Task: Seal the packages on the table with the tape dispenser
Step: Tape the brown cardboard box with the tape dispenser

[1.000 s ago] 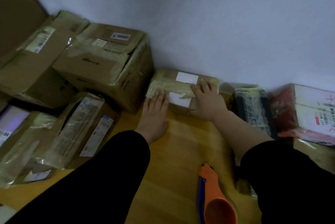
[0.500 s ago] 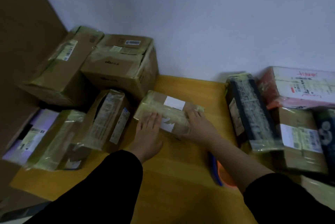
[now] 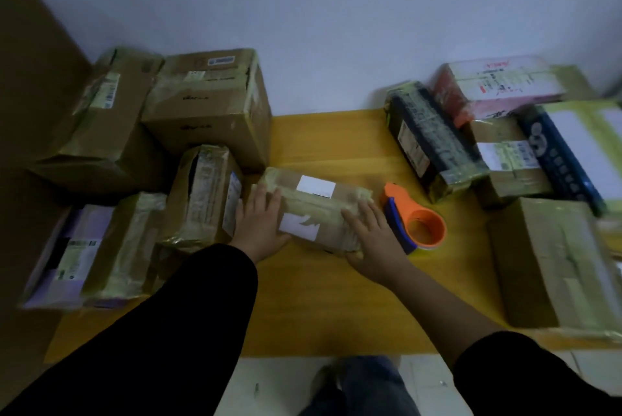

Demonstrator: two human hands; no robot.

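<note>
A small cardboard package, wrapped in tape and bearing two white labels, lies in the middle of the yellow wooden table. My left hand presses flat against its left end with straight fingers. My right hand lies over its right end with the fingers spread. An orange and blue tape dispenser rests on the table just right of the package, close beside my right hand, and neither hand holds it.
Taped boxes crowd the table's left side: a big carton, a long box and a purple-sided parcel. On the right lie a black parcel, a red and white one and a large carton. A wall stands behind.
Both hands have drawn the small package away from the wall to the middle of the table. The view has pulled back, and the tape dispenser now lies beside my right hand.
</note>
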